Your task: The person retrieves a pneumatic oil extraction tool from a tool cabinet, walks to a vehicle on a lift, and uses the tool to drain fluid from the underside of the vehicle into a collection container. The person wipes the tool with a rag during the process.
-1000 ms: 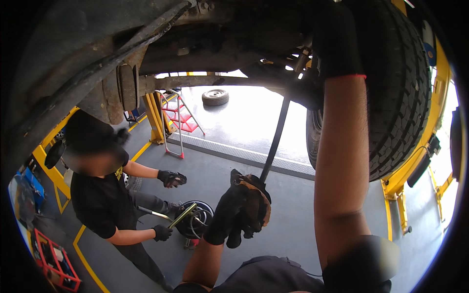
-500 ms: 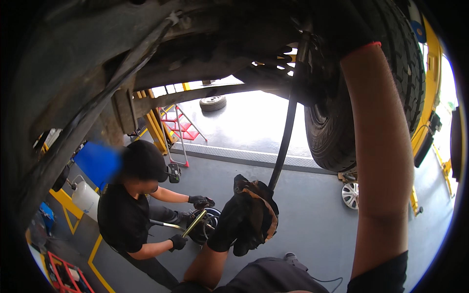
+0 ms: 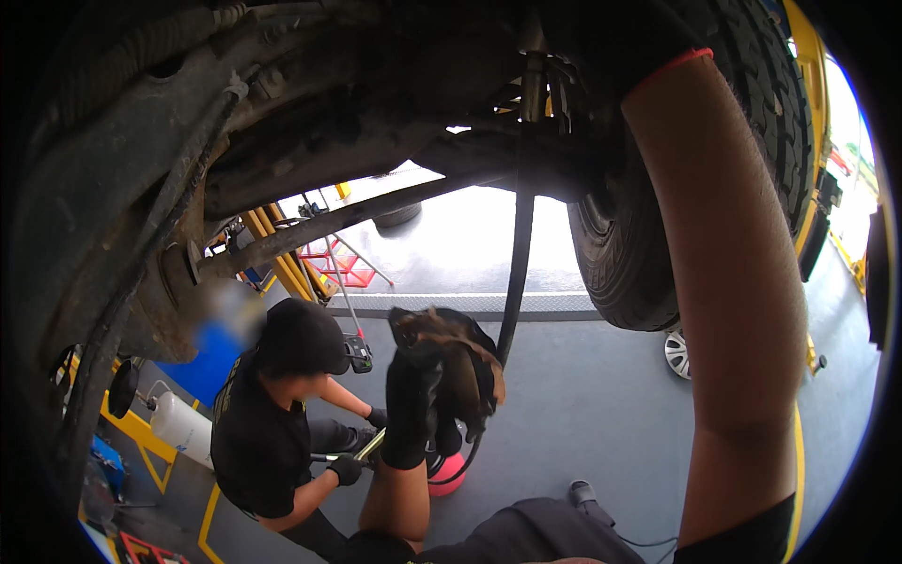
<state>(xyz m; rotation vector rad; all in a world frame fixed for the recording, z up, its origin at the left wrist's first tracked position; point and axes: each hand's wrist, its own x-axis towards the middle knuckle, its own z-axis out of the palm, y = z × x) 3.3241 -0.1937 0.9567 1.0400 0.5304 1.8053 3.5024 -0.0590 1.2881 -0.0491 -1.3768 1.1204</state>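
Note:
My left hand, in a black glove, is raised at the middle and closed around a crumpled brown rag-like piece. Right beside it passes a black hose, which hangs from a metal fitting under the vehicle and curves on below my hand. Whether my fingers also grip the hose is hidden. My right arm reaches up past the tire. Its gloved hand, with a red cuff, is lost in shadow near the fitting, so its fingers do not show.
The dark underbody and a slanting bar hang overhead. At left, a co-worker in a black cap holds a metal bar. Beyond stand a red step ladder and a white tank. A wheel cover lies on the floor.
The view has shifted. My left hand has moved left and up with the brown piece, and has turned. A pink round object now shows below it. My right hand stays up by the wheel.

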